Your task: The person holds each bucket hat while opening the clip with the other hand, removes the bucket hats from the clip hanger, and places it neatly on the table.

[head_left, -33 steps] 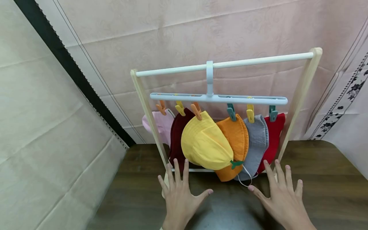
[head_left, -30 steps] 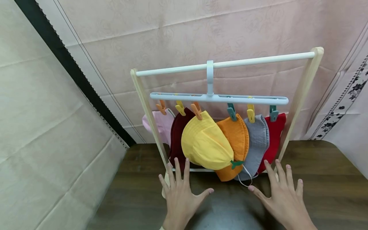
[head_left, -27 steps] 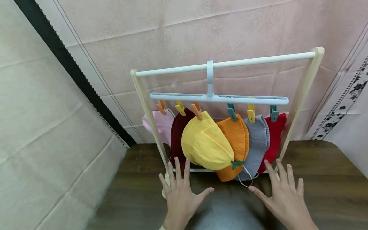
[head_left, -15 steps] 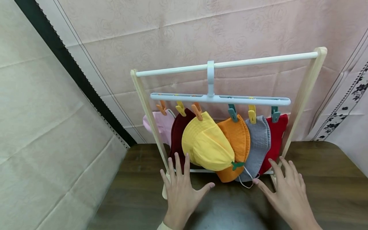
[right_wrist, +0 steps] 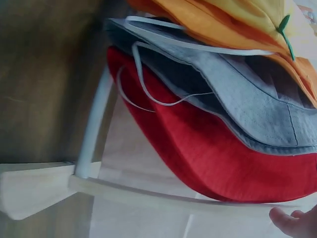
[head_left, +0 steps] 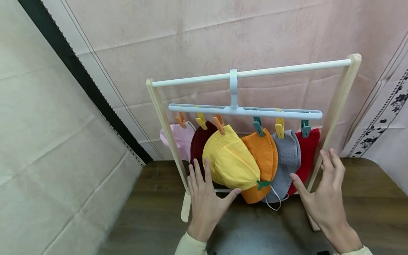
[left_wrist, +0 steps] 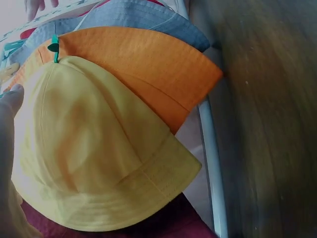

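A small rack of pale wooden posts and white bars stands on a dark table. From its top bar hangs a white clip hanger with a pink hat, a maroon hat, a yellow hat, an orange hat, a grey hat and a red hat. My left hand is spread with straight fingers before the maroon and yellow hats, thumb at the yellow brim. My right hand is lifted and spread, fingers beside the right post, thumb near the red hat. Neither holds anything.
A pink patterned cloth hangs behind the rack. The rack's lower white bar runs under the hats. Its wooden foot lies on the table. Loose white cords dangle from the grey hat above the red hat.
Both hands have lifted off the table and moved toward the rack. The left went up to the yellow hat, the right up beside the right post.
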The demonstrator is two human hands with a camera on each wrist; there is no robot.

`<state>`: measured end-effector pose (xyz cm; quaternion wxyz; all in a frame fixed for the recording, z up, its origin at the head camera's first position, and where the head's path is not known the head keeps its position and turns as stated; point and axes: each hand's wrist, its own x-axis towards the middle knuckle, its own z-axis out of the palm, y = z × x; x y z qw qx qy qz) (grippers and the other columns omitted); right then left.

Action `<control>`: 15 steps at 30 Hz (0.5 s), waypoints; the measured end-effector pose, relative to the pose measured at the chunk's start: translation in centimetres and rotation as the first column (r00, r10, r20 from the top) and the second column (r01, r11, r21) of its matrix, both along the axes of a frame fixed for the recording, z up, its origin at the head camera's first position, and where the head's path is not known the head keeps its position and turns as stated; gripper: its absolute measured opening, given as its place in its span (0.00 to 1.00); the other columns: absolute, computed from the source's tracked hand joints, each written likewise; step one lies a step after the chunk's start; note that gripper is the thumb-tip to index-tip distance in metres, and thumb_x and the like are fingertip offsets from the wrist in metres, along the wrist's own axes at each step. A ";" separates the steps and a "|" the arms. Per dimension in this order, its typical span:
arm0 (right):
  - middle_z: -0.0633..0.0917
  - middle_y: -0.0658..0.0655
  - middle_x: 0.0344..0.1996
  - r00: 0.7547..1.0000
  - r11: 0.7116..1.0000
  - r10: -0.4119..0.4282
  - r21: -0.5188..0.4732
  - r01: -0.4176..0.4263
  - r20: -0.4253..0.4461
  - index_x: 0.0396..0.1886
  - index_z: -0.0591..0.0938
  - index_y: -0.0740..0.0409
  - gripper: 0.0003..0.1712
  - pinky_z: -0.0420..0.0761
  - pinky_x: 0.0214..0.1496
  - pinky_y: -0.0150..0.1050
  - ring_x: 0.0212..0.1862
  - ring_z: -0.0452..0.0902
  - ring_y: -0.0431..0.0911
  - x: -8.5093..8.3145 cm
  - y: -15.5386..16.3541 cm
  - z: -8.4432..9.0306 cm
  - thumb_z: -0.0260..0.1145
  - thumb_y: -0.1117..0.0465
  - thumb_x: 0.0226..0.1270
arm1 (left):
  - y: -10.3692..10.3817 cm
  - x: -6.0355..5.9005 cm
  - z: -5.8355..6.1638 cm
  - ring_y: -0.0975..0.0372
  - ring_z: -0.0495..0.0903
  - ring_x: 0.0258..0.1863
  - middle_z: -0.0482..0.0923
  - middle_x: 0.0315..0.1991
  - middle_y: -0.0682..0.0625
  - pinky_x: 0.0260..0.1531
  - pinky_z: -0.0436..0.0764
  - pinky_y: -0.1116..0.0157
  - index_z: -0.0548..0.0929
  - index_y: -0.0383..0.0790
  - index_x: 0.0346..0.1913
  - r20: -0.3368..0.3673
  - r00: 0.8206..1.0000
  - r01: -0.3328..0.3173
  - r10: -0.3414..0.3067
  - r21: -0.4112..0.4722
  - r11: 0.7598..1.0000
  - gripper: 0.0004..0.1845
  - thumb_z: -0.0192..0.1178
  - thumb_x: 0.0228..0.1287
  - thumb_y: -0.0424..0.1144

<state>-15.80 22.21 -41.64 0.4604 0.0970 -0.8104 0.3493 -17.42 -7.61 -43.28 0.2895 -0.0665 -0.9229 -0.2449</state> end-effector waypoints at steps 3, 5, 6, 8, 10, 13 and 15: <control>0.55 0.68 0.82 0.996 0.999 0.017 -0.048 -0.013 0.088 0.86 0.54 0.59 0.58 0.55 0.69 0.16 0.78 0.55 0.65 -0.2 0.0 0.5 0.73 0.39 0.69 | 0.5 -0.5 -0.1 0.40 0.36 0.85 0.35 0.87 0.40 0.75 0.54 0.31 0.42 0.54 0.88 0.011 1.000 0.002 -0.003 0.042 0.999 0.69 0.59 0.52 0.85; 0.58 0.68 0.81 0.990 0.997 0.022 -0.080 -0.011 0.140 0.86 0.53 0.58 0.60 0.57 0.70 0.19 0.76 0.56 0.65 -0.2 -0.2 0.7 0.79 0.52 0.65 | 0.7 -1.0 -0.2 0.40 0.35 0.85 0.34 0.87 0.40 0.74 0.54 0.30 0.42 0.54 0.88 0.014 1.000 0.018 -0.019 0.072 0.997 0.69 0.61 0.52 0.84; 0.60 0.68 0.80 0.986 0.996 0.018 -0.094 -0.002 0.167 0.86 0.53 0.58 0.62 0.59 0.72 0.24 0.75 0.58 0.65 -0.2 -0.3 0.7 0.81 0.57 0.62 | 0.8 -1.2 -0.3 0.40 0.35 0.85 0.33 0.87 0.41 0.75 0.53 0.30 0.41 0.55 0.88 0.018 0.999 0.026 -0.028 0.082 0.996 0.69 0.63 0.52 0.83; 0.64 0.69 0.78 0.976 0.993 0.012 -0.117 0.013 0.217 0.86 0.52 0.57 0.63 0.62 0.73 0.32 0.71 0.61 0.65 -0.1 -0.7 0.8 0.82 0.61 0.59 | 0.8 -1.7 -0.5 0.40 0.34 0.85 0.32 0.87 0.41 0.75 0.52 0.31 0.41 0.55 0.88 0.019 0.999 0.036 -0.038 0.087 0.996 0.69 0.64 0.52 0.82; 0.66 0.69 0.77 0.968 0.991 0.022 -0.130 0.011 0.250 0.86 0.52 0.57 0.63 0.66 0.75 0.48 0.70 0.61 0.66 -0.2 -1.0 0.8 0.82 0.61 0.60 | 0.7 -2.1 -0.7 0.40 0.33 0.85 0.31 0.87 0.41 0.75 0.51 0.31 0.40 0.56 0.88 0.023 0.999 0.034 -0.037 0.087 0.996 0.69 0.65 0.52 0.81; 0.65 0.70 0.76 0.963 0.992 0.038 -0.129 -0.004 0.268 0.85 0.53 0.58 0.62 0.69 0.71 0.66 0.70 0.62 0.67 -0.6 -1.5 0.8 0.82 0.60 0.60 | 0.6 -2.7 -0.9 0.40 0.32 0.85 0.29 0.87 0.42 0.76 0.52 0.32 0.39 0.57 0.87 0.028 0.999 0.022 -0.025 0.091 0.996 0.69 0.64 0.53 0.81; 0.64 0.72 0.75 0.967 0.994 0.039 -0.112 -0.011 0.253 0.84 0.57 0.60 0.60 0.68 0.65 0.74 0.70 0.61 0.68 -1.0 -1.7 0.8 0.83 0.61 0.59 | 0.6 -3.0 -1.0 0.40 0.30 0.85 0.26 0.87 0.43 0.75 0.54 0.32 0.38 0.58 0.87 0.039 0.999 0.016 -0.020 0.104 0.995 0.68 0.63 0.54 0.81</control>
